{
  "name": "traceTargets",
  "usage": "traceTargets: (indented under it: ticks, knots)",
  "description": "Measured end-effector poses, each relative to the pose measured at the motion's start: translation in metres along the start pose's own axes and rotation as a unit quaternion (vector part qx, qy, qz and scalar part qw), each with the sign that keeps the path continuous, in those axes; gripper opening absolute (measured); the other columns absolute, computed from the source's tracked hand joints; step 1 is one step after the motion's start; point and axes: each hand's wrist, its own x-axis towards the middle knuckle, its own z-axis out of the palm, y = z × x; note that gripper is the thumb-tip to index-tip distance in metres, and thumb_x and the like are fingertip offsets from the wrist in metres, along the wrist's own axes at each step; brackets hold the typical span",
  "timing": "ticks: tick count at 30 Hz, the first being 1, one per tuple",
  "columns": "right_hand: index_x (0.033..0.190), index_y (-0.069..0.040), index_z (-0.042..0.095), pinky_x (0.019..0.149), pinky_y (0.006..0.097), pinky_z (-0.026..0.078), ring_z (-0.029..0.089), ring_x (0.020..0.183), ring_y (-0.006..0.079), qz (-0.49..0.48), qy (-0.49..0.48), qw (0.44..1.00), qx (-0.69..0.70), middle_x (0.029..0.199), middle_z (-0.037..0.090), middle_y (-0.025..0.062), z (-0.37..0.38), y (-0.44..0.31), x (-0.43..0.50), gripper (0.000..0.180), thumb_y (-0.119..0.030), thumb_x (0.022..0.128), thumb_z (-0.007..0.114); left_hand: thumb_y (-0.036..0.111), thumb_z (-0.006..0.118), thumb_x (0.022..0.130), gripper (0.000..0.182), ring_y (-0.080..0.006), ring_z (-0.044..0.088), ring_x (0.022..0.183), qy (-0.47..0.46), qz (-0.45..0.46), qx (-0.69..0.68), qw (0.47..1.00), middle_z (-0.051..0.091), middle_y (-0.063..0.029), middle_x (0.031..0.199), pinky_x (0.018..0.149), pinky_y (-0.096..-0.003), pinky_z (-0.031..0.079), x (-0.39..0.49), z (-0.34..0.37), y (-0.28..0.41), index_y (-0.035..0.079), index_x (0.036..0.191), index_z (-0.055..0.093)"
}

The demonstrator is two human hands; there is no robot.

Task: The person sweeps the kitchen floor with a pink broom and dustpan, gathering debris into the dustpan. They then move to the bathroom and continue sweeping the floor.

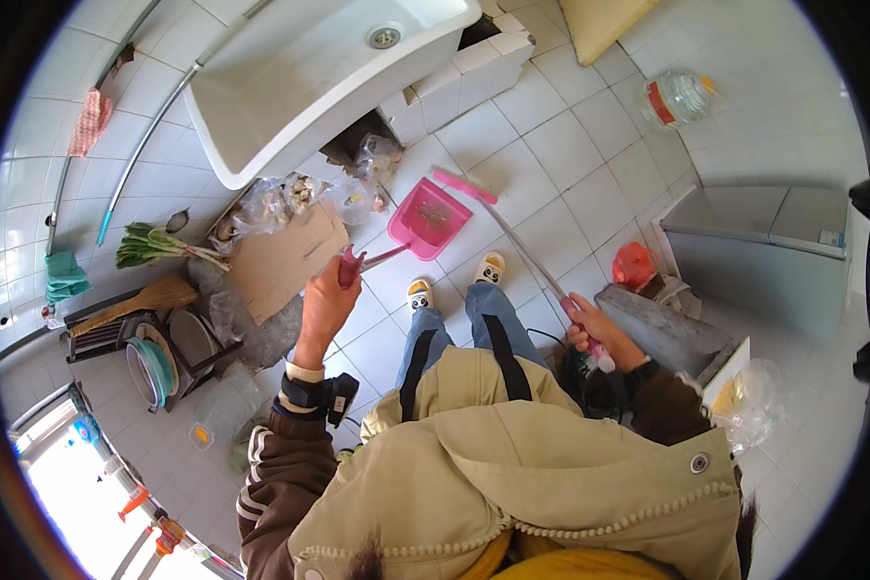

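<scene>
My left hand [331,299] is closed around the upper end of the handle of a pink long-handled dustpan [435,243]. The pan rests on the floor tiles in front of my feet, with some brownish debris [435,216] in it. In my right hand [600,330] is the pink grip of a broom with a metal stick [525,250]. The pink broom head [464,185] lies on the floor just beyond the pan's far right edge, its bristles pointing away from me.
A white sink [319,94] stands ahead on the left, with bagged vegetables [268,205] and a flattened cardboard sheet [290,261] below it. To the right are a grey refrigerator [754,254], a stone-like trough [660,326] and a red plastic bag [634,265]. A water jug [674,100] stands farther off.
</scene>
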Motion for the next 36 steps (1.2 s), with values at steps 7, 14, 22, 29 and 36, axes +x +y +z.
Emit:
traceTargets:
  ticks: [7, 14, 22, 29, 36]
  knots:
    - [0.105, -0.027, 0.037, 0.035, 0.0218, 0.029, 0.031, 0.041, 0.0084, -0.119, -0.003, 0.984, 0.131, 0.057, 0.035, 0.0005, 0.003, 0.005, 0.032, 0.016, -0.029, 0.090, 0.045, 0.011, 0.062, 0.071, 0.017, -0.0337, 0.058, 0.062, -0.053, 0.034, 0.011, 0.998, 0.058, -0.0162, 0.067, 0.056, -0.0381, 0.046, 0.010, -0.016, -0.006, 0.003, 0.084, 0.053]
    - [0.116, -0.037, 0.033, 0.039, 0.0203, 0.030, 0.029, 0.044, 0.0065, 0.038, -0.076, 0.974, 0.210, 0.057, 0.031, -0.0022, 0.084, 0.040, 0.071, 0.031, -0.025, 0.090, 0.044, 0.012, 0.062, 0.071, 0.019, -0.0348, 0.057, 0.062, -0.068, 0.053, 0.033, 0.996, 0.058, -0.0165, 0.066, 0.056, -0.0391, 0.045, 0.017, -0.018, -0.008, 0.003, 0.085, 0.054]
    - [0.132, -0.036, 0.023, 0.038, 0.0167, 0.028, 0.026, 0.045, 0.0040, 0.028, -0.128, 0.964, 0.230, 0.061, 0.034, -0.0004, 0.098, 0.053, -0.028, 0.053, -0.028, 0.088, 0.050, 0.011, 0.062, 0.072, 0.019, -0.0339, 0.060, 0.065, -0.077, 0.049, 0.009, 0.996, 0.059, -0.0193, 0.069, 0.057, -0.0372, 0.046, 0.014, -0.026, -0.023, 0.000, 0.085, 0.054]
    - [0.130, -0.027, 0.023, 0.036, 0.0190, 0.029, 0.029, 0.041, 0.0054, -0.135, 0.003, 0.990, 0.043, 0.057, 0.032, -0.0003, 0.084, 0.010, 0.042, 0.043, -0.029, 0.091, 0.042, 0.011, 0.062, 0.071, 0.018, -0.0328, 0.059, 0.062, -0.083, 0.067, 0.016, 0.994, 0.059, -0.0155, 0.067, 0.056, -0.0378, 0.046, -0.002, -0.055, -0.048, 0.003, 0.085, 0.054]
    - [0.123, -0.036, 0.028, 0.035, 0.0211, 0.030, 0.029, 0.038, 0.0060, -0.085, 0.003, 0.990, 0.116, 0.053, 0.031, -0.0009, 0.113, 0.010, 0.135, 0.032, -0.034, 0.092, 0.038, 0.012, 0.062, 0.071, 0.019, -0.0326, 0.059, 0.064, -0.102, 0.050, 0.048, 0.992, 0.060, -0.0137, 0.067, 0.057, -0.0389, 0.046, -0.017, -0.055, -0.056, 0.005, 0.086, 0.053]
